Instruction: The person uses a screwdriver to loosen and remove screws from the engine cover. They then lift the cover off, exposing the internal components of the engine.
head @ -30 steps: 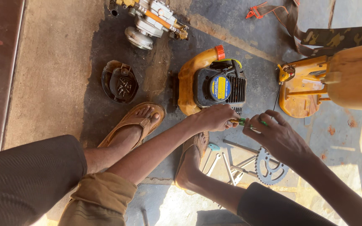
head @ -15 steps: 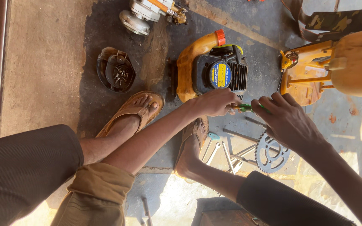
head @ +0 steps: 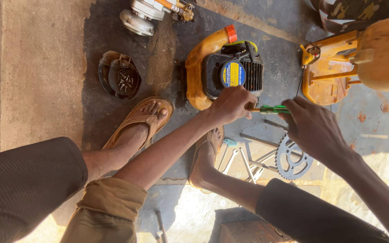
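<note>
My left hand [head: 232,104] is closed around the metal shaft end of a green-handled screwdriver [head: 272,109], just below a small yellow and black engine [head: 223,72] lying on the oily floor. My right hand [head: 314,128] grips the green handle from the other side. The tool lies level between the two hands. My sandalled feet rest on the floor under my arms.
A black cap [head: 119,75] holding several screws sits left of the engine. A metal engine part [head: 148,12] lies at the top. A yellow housing [head: 330,69] and a wooden block [head: 386,51] stand right. A sprocket [head: 293,158] and several wrenches [head: 244,158] lie near my right foot.
The view has shifted, so the engine and parts sit lower in frame. Both hands stay together on the screwdriver just below the engine.
</note>
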